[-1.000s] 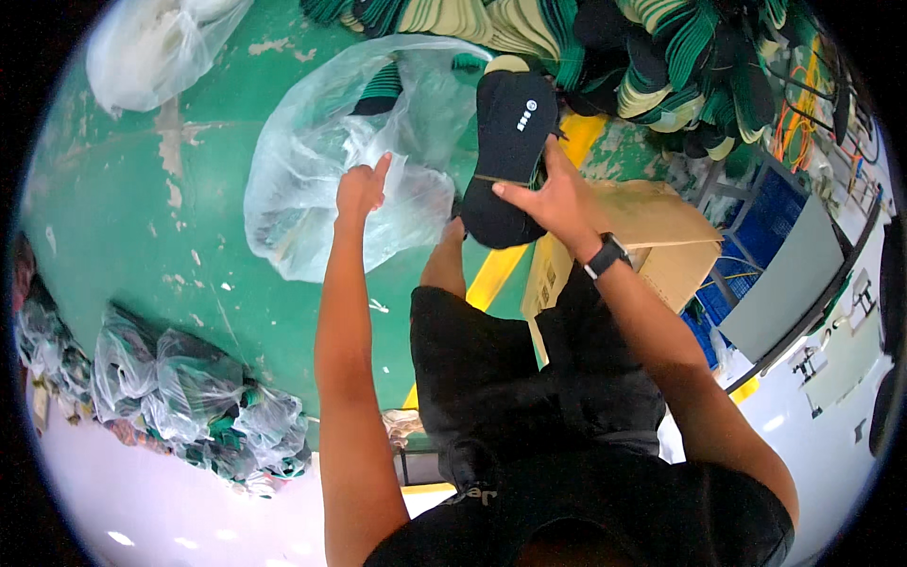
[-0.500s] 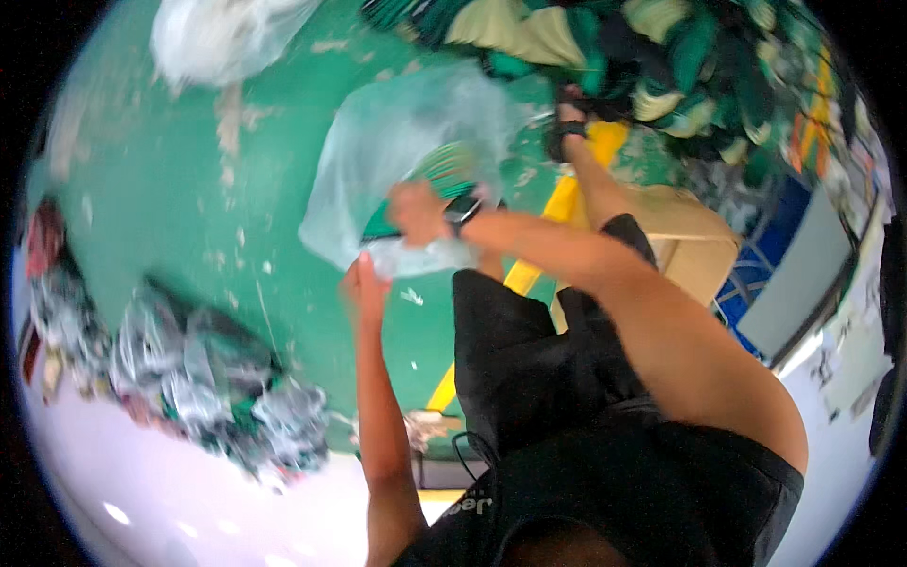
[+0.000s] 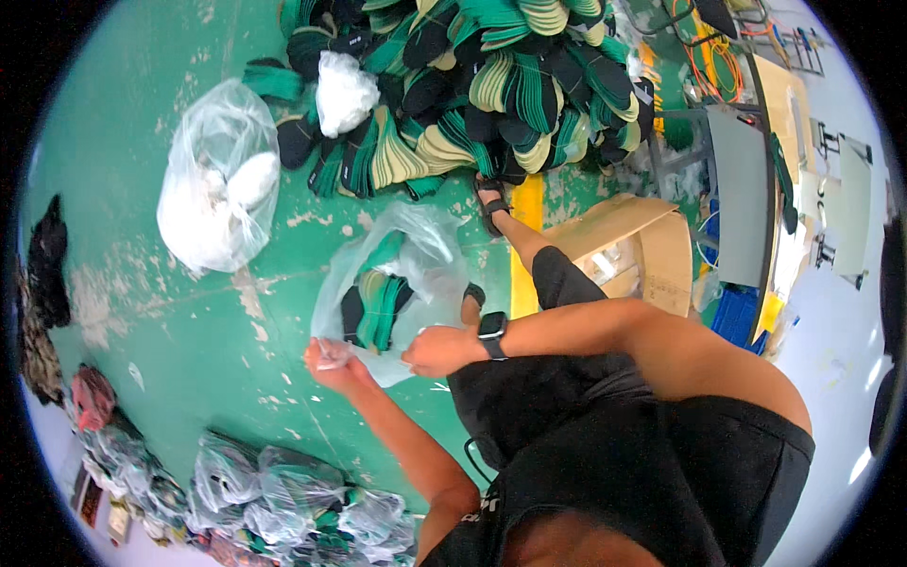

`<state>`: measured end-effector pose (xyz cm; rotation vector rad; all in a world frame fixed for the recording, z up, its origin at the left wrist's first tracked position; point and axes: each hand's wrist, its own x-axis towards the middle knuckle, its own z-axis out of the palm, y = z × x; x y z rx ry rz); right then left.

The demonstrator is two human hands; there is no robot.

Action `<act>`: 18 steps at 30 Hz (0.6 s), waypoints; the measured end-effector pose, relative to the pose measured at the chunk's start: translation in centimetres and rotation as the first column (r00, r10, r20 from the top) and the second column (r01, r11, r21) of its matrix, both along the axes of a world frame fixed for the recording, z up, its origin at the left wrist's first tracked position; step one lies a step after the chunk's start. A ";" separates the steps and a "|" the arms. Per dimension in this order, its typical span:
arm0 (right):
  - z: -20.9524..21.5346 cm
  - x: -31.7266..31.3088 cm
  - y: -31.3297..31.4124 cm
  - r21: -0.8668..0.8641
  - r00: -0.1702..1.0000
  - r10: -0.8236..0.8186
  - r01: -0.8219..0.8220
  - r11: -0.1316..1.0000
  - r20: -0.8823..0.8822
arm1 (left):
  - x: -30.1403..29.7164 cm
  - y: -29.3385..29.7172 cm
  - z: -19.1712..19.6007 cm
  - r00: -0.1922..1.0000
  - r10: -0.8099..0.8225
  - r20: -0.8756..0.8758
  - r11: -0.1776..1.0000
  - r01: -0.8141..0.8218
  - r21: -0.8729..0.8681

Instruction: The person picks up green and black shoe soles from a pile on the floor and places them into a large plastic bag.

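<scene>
A clear plastic bag (image 3: 430, 253) lies on the green floor in front of me, its mouth toward me. Inside it sit bundled shoe insoles (image 3: 377, 310), green, black and cream, seen partly through the film. My left hand (image 3: 333, 365) is closed on the near left edge of the bag, some film bunched in its fingers. At the near right edge, my right hand (image 3: 438, 351), a watch on its wrist, has its fingers curled against the film; it looks closed on the rim, its fingertips partly hidden.
A big heap of insoles (image 3: 510, 85) spreads across the far side. A bag of white material (image 3: 219, 189) stands at left, and a small white bundle (image 3: 346, 93) rests on the heap. An open cardboard box (image 3: 666, 260) is by my right leg. Filled plastic bags (image 3: 293, 487) line the near left.
My right hand has drawn back from over the insoles to the bag's near right edge. My left hand stays at the near rim. The head view has shifted, showing more of the heap.
</scene>
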<state>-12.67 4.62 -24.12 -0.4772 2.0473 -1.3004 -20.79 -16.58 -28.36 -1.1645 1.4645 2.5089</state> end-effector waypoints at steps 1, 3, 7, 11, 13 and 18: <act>0.3 0.6 1.2 -0.012 1.000 -0.026 0.026 1.000 0.002 | 0.3 0.2 1.4 0.998 -0.055 0.035 0.977 0.047 0.208; -0.6 1.9 4.3 -0.080 0.998 -0.025 0.030 0.996 0.061 | 1.7 1.4 0.8 0.953 -0.228 0.200 0.957 0.257 -0.133; -10.8 2.8 15.0 0.127 0.801 -0.597 0.589 0.798 0.039 | 7.1 2.9 -2.4 0.729 -0.374 0.574 0.790 0.575 -0.215; -18.0 -6.5 31.4 0.476 0.388 -0.629 0.879 0.033 -0.673 | 12.8 3.3 -5.6 0.718 -0.298 0.629 0.828 0.522 -0.204; -21.2 -11.1 37.4 0.562 0.305 -0.699 0.811 -0.166 -0.647 | 14.4 4.3 -5.3 0.739 -0.240 0.630 0.842 0.482 -0.244; -27.9 -20.3 43.3 0.596 0.078 -0.746 0.659 -0.459 -0.662 | 16.1 8.9 -3.7 0.743 -0.155 0.651 0.838 0.447 -0.312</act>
